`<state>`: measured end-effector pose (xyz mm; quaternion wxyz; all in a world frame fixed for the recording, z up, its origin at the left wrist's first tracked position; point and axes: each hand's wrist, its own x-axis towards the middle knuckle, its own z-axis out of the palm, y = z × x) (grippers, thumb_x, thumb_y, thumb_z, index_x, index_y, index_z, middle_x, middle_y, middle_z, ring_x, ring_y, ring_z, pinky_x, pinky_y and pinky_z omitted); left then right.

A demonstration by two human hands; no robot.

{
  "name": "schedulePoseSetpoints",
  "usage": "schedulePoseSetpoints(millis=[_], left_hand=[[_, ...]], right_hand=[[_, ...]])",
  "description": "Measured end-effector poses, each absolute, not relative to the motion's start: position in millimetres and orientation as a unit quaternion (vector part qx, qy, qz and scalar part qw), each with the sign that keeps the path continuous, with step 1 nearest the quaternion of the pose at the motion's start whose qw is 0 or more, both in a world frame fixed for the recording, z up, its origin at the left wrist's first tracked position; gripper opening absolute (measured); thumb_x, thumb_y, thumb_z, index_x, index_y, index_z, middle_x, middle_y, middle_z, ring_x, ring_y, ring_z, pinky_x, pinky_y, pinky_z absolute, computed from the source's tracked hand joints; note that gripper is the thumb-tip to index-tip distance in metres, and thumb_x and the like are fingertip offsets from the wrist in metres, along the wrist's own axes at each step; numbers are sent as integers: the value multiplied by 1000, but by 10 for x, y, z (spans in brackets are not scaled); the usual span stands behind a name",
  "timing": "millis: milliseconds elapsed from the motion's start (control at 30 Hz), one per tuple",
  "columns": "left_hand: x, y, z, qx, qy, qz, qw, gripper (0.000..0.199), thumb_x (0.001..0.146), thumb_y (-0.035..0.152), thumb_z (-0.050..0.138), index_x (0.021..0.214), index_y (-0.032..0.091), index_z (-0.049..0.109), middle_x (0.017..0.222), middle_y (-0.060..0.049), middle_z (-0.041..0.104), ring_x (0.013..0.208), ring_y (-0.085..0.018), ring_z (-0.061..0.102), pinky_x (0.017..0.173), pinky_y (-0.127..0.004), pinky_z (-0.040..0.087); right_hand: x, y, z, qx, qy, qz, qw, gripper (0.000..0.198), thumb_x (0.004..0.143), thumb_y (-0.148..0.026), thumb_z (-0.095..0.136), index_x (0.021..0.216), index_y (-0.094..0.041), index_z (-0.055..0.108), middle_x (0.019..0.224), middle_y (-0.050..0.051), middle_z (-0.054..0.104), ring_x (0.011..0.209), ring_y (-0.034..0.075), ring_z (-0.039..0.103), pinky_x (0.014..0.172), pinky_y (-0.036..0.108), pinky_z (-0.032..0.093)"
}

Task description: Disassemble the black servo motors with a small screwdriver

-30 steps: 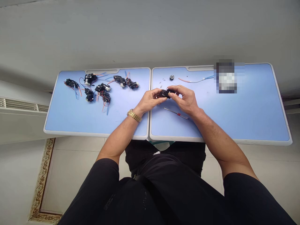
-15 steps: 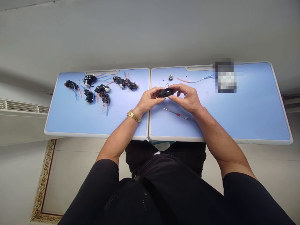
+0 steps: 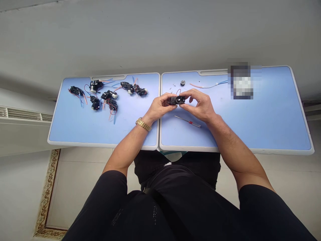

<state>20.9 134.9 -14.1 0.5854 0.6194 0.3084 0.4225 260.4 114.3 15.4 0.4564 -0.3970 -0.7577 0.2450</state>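
Between my two hands is a small black plastic assembly (image 3: 177, 100) with a round opening and a thin red wire. My left hand (image 3: 160, 106) pinches its left end between thumb and fingers. Thumb and fingertips of my right hand (image 3: 199, 103) close on its right end. The fingers hide part of the piece. Just in front of it on the table lies a screwdriver (image 3: 188, 121) with a clear and red handle. Behind it sit a round black part (image 3: 183, 82) and several tiny dark screws (image 3: 171, 90).
Several black assemblies with wires (image 3: 109, 95) and blue and orange tubes lie on the left table (image 3: 75, 130). A blue and orange tube piece (image 3: 208, 86) stretches across the back of the right table (image 3: 271, 127). Beside it is a pixelated object (image 3: 242, 83).
The black assembly has tilted slightly in my hands, so its round opening looks different. Both hands stay nearly in place. The screwdriver and other parts have not moved.
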Motion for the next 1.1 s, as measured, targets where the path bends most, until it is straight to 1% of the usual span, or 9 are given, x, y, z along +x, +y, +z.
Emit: schedulePoseSetpoints(millis=[200, 367, 500, 700, 900, 1033, 1100], left_hand=[[204, 1362, -177, 641, 302, 427, 562, 42, 87, 38, 96, 126, 29, 84, 126, -6, 77, 117, -22, 73, 109, -45, 58], [201, 1344, -149, 638, 308, 420, 567, 42, 87, 36, 95, 127, 28, 83, 126, -6, 77, 117, -22, 73, 109, -44, 59], [200, 1331, -117, 640, 319, 407, 568, 42, 88, 39, 94, 128, 27, 82, 125, -7, 77, 116, -22, 72, 107, -43, 59], [208, 1334, -141, 622, 324, 403, 588, 49, 86, 45, 97, 128, 24, 81, 124, -7, 78, 113, -21, 73, 102, -40, 60], [198, 1312, -95, 604, 338, 388, 609, 54, 86, 50, 98, 129, 22, 80, 124, -8, 80, 114, -22, 74, 104, -41, 60], [193, 1297, -50, 589, 341, 382, 625, 56, 86, 51, 99, 128, 20, 80, 126, -10, 81, 118, -24, 75, 109, -43, 59], [192, 1299, -57, 588, 339, 381, 628, 56, 86, 51, 99, 128, 20, 80, 124, -9, 81, 116, -23, 75, 107, -42, 59]], right_hand=[[2608, 1139, 156, -390, -764, 230, 459, 24, 94, -40, 80, 117, -32, 81, 109, 2, 87, 95, 24, 77, 76, 40, 62], [2616, 1141, 155, -386, -768, 224, 459, 24, 94, -39, 80, 116, -30, 81, 107, 2, 86, 92, 23, 76, 75, 39, 62], [2622, 1143, 151, -388, -769, 226, 456, 24, 94, -38, 81, 115, -28, 81, 105, 3, 86, 90, 23, 76, 74, 38, 61], [2631, 1141, 153, -399, -762, 240, 450, 26, 94, -41, 83, 117, -28, 82, 104, 4, 85, 90, 24, 76, 75, 39, 61], [2643, 1146, 153, -418, -755, 262, 432, 29, 95, -50, 84, 116, -30, 82, 105, 4, 85, 90, 24, 76, 76, 41, 62], [2640, 1146, 155, -422, -748, 270, 435, 33, 96, -56, 83, 115, -30, 82, 105, 4, 86, 89, 24, 76, 75, 41, 61], [2637, 1144, 156, -419, -747, 273, 438, 33, 96, -57, 83, 115, -30, 82, 106, 4, 86, 89, 24, 76, 75, 41, 61]])
